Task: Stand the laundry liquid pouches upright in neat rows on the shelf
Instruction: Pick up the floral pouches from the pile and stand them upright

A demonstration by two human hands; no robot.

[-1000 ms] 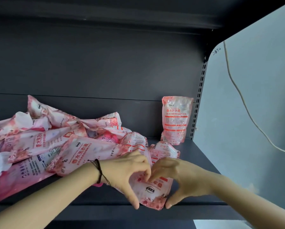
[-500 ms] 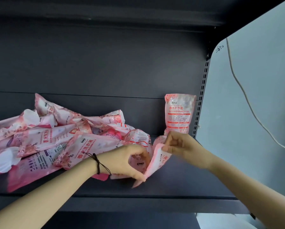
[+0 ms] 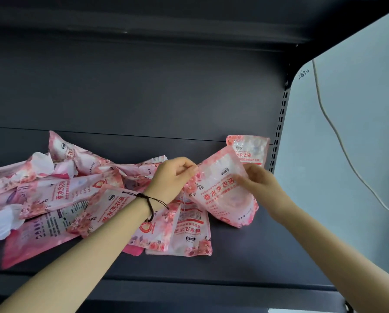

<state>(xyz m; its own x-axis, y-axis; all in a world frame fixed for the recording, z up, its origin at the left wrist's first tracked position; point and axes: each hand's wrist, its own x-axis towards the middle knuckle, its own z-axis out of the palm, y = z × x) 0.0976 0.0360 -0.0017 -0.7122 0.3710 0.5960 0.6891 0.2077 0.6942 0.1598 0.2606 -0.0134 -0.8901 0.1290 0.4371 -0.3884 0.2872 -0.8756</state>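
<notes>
A pink laundry liquid pouch (image 3: 222, 190) is raised, tilted to the right, over the dark shelf (image 3: 256, 256). My left hand (image 3: 173, 177) pinches its upper left edge and my right hand (image 3: 260, 181) grips its right side. Behind them one pouch (image 3: 251, 147) stands upright against the back panel at the shelf's right end, partly hidden. Several more pouches lie in a loose heap (image 3: 53, 195) on the left. One flat pouch (image 3: 189, 231) lies just below the held one.
The shelf's slotted upright (image 3: 279, 129) borders the right end, with a pale wall and a white cable (image 3: 338, 136) beyond. A shelf board (image 3: 143, 21) runs overhead. Bare shelf surface shows in front of and right of the held pouch.
Both hands lifted a pouch from the shelf front and turned it up toward standing, carrying it back and right toward the upright pouch.
</notes>
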